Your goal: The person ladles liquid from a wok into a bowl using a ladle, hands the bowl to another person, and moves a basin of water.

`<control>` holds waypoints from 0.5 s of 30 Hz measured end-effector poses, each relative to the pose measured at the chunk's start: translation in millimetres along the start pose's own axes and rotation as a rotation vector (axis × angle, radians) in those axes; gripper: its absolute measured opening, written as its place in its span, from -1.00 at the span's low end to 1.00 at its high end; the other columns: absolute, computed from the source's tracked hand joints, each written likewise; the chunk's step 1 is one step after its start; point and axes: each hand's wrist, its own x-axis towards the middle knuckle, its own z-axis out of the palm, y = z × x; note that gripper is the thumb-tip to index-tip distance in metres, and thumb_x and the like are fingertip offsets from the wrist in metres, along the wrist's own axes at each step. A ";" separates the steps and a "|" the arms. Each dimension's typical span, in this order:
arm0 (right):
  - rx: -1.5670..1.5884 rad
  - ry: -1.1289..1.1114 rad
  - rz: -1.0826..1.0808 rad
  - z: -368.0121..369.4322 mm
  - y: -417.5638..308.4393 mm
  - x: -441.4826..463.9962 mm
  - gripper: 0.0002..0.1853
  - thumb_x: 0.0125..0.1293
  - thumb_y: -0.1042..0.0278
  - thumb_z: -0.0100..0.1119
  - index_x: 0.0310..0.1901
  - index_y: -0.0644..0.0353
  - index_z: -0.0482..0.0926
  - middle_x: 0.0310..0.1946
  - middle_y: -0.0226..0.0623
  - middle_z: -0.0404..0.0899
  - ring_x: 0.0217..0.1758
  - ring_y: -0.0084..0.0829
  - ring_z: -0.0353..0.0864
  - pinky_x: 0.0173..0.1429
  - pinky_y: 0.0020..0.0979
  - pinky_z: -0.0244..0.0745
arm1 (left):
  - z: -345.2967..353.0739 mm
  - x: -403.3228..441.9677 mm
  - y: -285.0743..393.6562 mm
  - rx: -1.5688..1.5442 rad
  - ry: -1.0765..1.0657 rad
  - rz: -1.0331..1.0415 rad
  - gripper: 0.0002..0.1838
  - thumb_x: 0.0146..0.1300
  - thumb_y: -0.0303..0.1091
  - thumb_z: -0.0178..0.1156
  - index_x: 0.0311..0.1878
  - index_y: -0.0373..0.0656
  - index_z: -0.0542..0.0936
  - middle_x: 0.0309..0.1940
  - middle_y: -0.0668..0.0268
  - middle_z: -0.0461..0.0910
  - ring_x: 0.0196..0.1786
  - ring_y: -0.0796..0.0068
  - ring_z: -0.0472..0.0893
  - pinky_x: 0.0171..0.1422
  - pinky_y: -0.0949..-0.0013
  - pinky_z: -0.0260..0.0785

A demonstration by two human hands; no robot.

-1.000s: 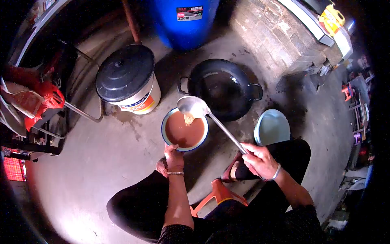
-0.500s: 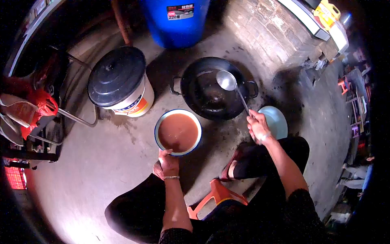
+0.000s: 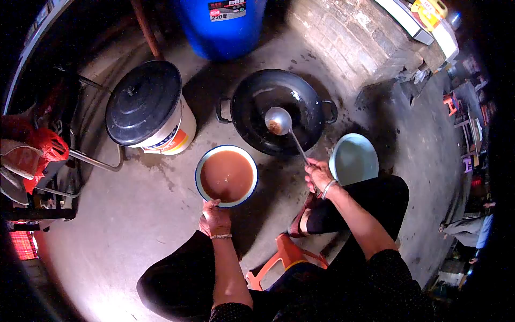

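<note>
My left hand [image 3: 215, 217] grips the near rim of a white enamel basin [image 3: 255, 170] with a blue edge. Reddish-brown liquid [image 3: 226, 174] fills much of it. With its fingers wrapped round the handle, my right hand [image 3: 319, 176] holds a metal ladle [image 3: 279, 119]. The ladle's bowl is over the near part of a black two-handled wok [image 3: 252, 88], and a little brown matter shows in the bowl. Dark liquid or a wet sheen lies in the wok. Just right of my right hand stands a pale green basin [image 3: 370, 147] with cloudy contents.
A white bucket [image 3: 185, 131] with a black lid [image 3: 142, 104] stands left of the wok. Behind are a blue barrel [image 3: 222, 37] and a brick wall [image 3: 343, 40]. An orange stool [image 3: 284, 252] is below me. A metal-framed chair [image 3: 102, 163] with red bags stands at left.
The ladle has moved left and nearer to me over the wok, and brown matter now shows in its bowl. My left hand still holds the enamel basin. The view has shifted slightly.
</note>
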 end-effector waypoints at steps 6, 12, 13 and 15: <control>0.157 -0.240 0.176 7.3 -12.1 -23.2 -0.74 0.29 0.37 0.02 0.01 0.04 0.34 -0.67 -0.35 0.36 -0.77 -0.52 0.27 -0.73 -0.43 0.14 | 18.1 -9.9 5.6 0.005 0.003 0.021 -0.56 -0.07 -0.23 0.06 -0.03 -0.07 0.45 0.08 0.24 0.43 0.10 0.10 0.41 0.12 -0.06 0.28; 0.246 -0.418 0.228 5.8 -32.5 -47.2 -0.87 0.35 0.30 -0.05 -0.10 -0.01 0.41 -0.61 -0.38 0.39 -0.74 -0.58 0.27 -0.70 -0.51 0.14 | 29.6 -17.1 14.2 -0.048 0.052 -0.008 -0.37 -0.14 -0.45 0.05 0.16 -0.05 0.37 0.09 0.30 0.42 0.11 0.20 0.42 0.16 0.09 0.31; 0.252 -0.452 0.228 4.4 -35.7 -51.7 -0.86 0.37 0.26 -0.06 -0.08 -0.03 0.42 -0.58 -0.40 0.39 -0.73 -0.60 0.26 -0.69 -0.54 0.14 | 30.4 -17.7 14.1 -0.036 0.058 -0.006 -0.37 -0.14 -0.45 0.06 0.16 -0.05 0.37 0.09 0.30 0.42 0.11 0.21 0.42 0.15 0.10 0.32; 0.275 -0.488 0.218 3.1 -42.3 -64.0 -0.85 0.37 0.26 -0.06 -0.07 -0.03 0.42 -0.58 -0.41 0.39 -0.73 -0.60 0.26 -0.69 -0.54 0.14 | 28.3 -15.2 10.1 -0.016 0.049 0.015 -0.55 -0.14 -0.30 0.08 -0.05 -0.05 0.44 0.06 0.31 0.44 0.09 0.18 0.42 0.11 0.02 0.32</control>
